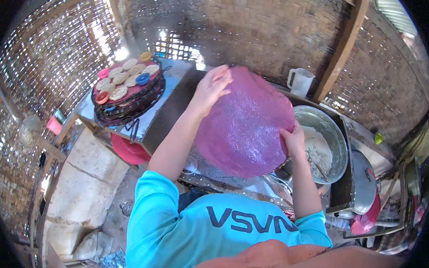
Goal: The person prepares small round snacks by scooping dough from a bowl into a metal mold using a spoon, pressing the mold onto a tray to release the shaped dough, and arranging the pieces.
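A large round pink-purple mesh tray is held up in front of my chest, tilted so its surface faces me. My right hand grips its right edge, thumb on the near face and the other fingers behind. At the upper left edge, my left hand is raised with fingers stretched out; whether it touches the rim I cannot tell. To the right stands a big metal pot with whitish dough or batter inside, and a thin stick or handle leans in it.
On a table at left, stacked dark-rimmed trays bear several round pale noodle discs and small coloured cups. A clear jug stands behind the pot. Further right are a lidded metal pot and a wooden post by the woven wall.
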Demonstrator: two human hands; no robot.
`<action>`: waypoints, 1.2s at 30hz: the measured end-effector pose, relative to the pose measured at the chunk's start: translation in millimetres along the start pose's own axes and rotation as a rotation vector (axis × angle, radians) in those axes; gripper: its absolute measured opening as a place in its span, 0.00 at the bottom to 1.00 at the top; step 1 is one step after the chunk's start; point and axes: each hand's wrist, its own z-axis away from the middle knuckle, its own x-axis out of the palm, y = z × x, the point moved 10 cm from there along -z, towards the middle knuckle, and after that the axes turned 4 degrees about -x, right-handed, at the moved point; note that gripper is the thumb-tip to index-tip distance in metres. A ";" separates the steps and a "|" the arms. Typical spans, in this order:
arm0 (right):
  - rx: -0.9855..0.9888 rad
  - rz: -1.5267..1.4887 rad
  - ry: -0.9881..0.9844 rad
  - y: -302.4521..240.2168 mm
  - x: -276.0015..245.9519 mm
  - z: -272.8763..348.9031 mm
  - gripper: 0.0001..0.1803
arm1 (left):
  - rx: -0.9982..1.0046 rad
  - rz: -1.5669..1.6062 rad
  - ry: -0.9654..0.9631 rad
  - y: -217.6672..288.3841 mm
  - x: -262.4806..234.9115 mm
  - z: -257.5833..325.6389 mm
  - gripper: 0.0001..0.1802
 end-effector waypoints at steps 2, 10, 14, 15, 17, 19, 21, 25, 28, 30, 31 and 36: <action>0.038 0.021 0.049 23.9 -10.0 2.4 0.30 | 0.023 -0.094 0.133 -14.8 -27.0 5.8 0.29; 0.069 0.603 0.101 42.3 -33.3 -10.1 0.34 | -0.176 -0.687 0.473 -154.1 -130.9 51.6 0.34; 0.166 0.605 0.110 46.4 -44.7 -9.4 0.36 | -0.196 -0.631 0.444 -191.9 -136.1 69.3 0.37; 0.142 0.575 0.102 47.8 -47.1 -7.3 0.36 | -0.211 -0.582 0.434 -190.8 -130.3 73.2 0.38; 0.125 0.553 0.085 49.5 -48.0 -2.1 0.36 | -0.238 -0.526 0.427 -190.4 -123.6 76.5 0.38; 0.148 0.554 0.037 53.7 -45.3 1.6 0.37 | -0.241 -0.330 0.421 -192.7 -119.1 76.9 0.38; 0.139 0.568 0.023 47.9 -43.2 3.3 0.37 | -0.241 -0.350 0.430 -182.3 -115.2 73.3 0.38; 0.088 0.609 0.032 46.4 -41.0 1.6 0.37 | -0.178 -0.475 0.402 -178.0 -115.6 55.4 0.38; 0.064 0.590 0.051 49.3 -43.8 0.4 0.37 | -0.234 -0.408 0.382 -185.3 -116.6 44.1 0.39; 0.076 0.566 0.071 46.0 -46.7 4.1 0.37 | -0.255 -0.412 0.373 -184.4 -115.1 36.9 0.40; 0.076 0.545 0.096 42.0 -49.2 5.4 0.36 | -0.287 -0.405 0.384 -179.6 -111.8 33.8 0.40; 0.060 0.520 0.157 31.8 -55.3 17.4 0.35 | -0.307 -0.294 0.350 -178.1 -105.2 18.1 0.41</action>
